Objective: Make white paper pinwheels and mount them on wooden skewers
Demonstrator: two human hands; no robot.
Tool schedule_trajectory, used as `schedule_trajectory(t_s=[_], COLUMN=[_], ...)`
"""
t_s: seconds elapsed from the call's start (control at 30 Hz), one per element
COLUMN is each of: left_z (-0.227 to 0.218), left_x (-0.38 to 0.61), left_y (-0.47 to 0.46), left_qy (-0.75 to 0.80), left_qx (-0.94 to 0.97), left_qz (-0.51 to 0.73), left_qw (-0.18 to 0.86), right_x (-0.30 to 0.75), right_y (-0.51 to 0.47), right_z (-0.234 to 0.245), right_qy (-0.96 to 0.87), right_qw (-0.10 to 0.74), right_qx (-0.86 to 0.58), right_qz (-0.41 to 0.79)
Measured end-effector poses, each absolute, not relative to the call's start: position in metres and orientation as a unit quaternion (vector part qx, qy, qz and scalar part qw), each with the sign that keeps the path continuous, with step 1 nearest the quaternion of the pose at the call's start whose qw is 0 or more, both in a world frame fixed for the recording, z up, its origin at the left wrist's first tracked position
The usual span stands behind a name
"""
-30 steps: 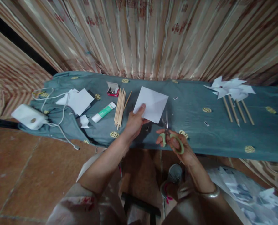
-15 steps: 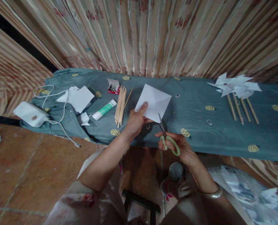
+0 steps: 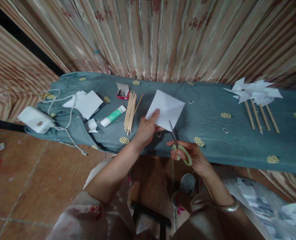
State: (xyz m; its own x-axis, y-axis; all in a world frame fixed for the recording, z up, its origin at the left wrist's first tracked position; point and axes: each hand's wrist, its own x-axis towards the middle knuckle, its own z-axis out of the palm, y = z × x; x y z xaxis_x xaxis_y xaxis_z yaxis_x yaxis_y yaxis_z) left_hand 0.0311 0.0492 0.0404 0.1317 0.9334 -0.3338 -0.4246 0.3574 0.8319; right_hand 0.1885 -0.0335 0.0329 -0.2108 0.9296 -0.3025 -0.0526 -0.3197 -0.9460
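Observation:
Between thumb and fingers, my left hand [image 3: 148, 128] grips a square sheet of white paper [image 3: 169, 108] by its left side, with faint creases showing on it. My right hand [image 3: 188, 153] has its fingers in the pale green handles of a pair of scissors [image 3: 185, 156]. The scissor blades reach up to the paper's lower corner, one blade over its face. How far apart the blades are is hard to make out. Left of the paper lies a bundle of wooden sticks [image 3: 130, 111].
A glue tube [image 3: 113, 116], a small red-and-white box of metal pins [image 3: 123, 92], stacked paper [image 3: 89, 105] and a white power bank [image 3: 35, 120] with cables lie at left. White paper pinwheels [image 3: 254, 91] on sticks rest at right. A plastic bag [image 3: 260, 206] stands lower right.
The whole view has shifted slightly, so everything sits a little further right. Both hands keep their holds, and the scissors stay at the paper's lower corner.

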Motion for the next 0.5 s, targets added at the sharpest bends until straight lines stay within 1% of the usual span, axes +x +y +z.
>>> schedule_trajectory(t_s=[0.5], left_z=[0.04], left_x=[0.0299], left_y=[0.0492], left_qy=[0.449], left_qx=[0.285], left_qz=[0.484], left_qw=[0.695], right_x=[0.1846], right_y=[-0.0343], right_z=[0.0309], right_qy=[-0.396], right_qw=[0.395], right_qx=[-0.508], right_qz=[0.655])
